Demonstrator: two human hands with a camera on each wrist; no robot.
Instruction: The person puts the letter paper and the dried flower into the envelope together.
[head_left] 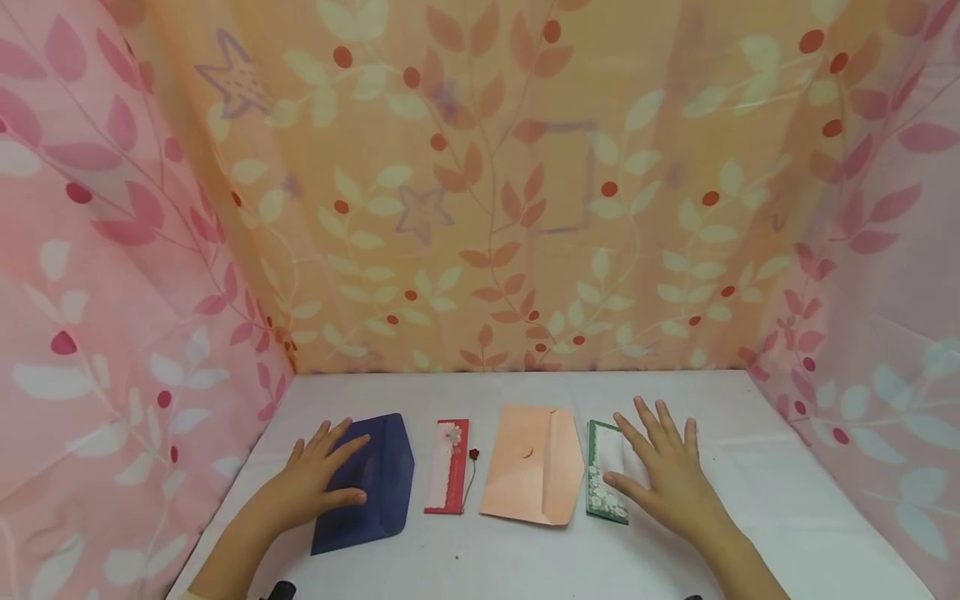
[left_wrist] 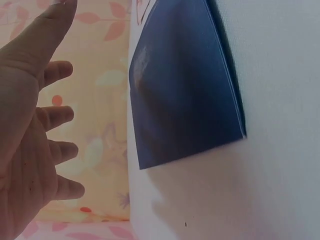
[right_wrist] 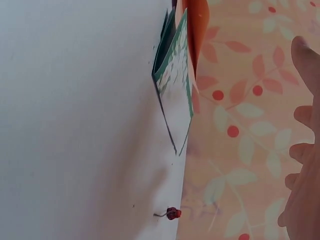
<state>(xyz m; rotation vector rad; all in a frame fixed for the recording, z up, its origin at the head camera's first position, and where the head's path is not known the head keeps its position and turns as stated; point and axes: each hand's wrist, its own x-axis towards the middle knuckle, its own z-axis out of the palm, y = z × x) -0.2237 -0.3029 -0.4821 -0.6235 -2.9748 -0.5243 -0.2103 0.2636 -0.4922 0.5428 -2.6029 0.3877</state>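
My left hand (head_left: 315,483) hovers over the left part of a navy blue envelope (head_left: 388,479), fingers spread and holding nothing. In the left wrist view, a gap shows between that hand and the envelope lying on the white cloth. My right hand (head_left: 671,475) is spread too, raised beside a green-edged folded card (head_left: 602,483) with white flowers and overlapping its right side in the head view. Between the hands lie a red and pink card (head_left: 447,467), a small dried red rose (head_left: 473,455) on a thin stem, and a peach envelope (head_left: 517,467) with its flap to the right.
A white cloth (head_left: 525,562) covers the table. Another small red flower (right_wrist: 173,213) lies past the green card in the right wrist view, hidden in the head view. Leaf-patterned curtains stand behind (head_left: 480,250) and at both sides.
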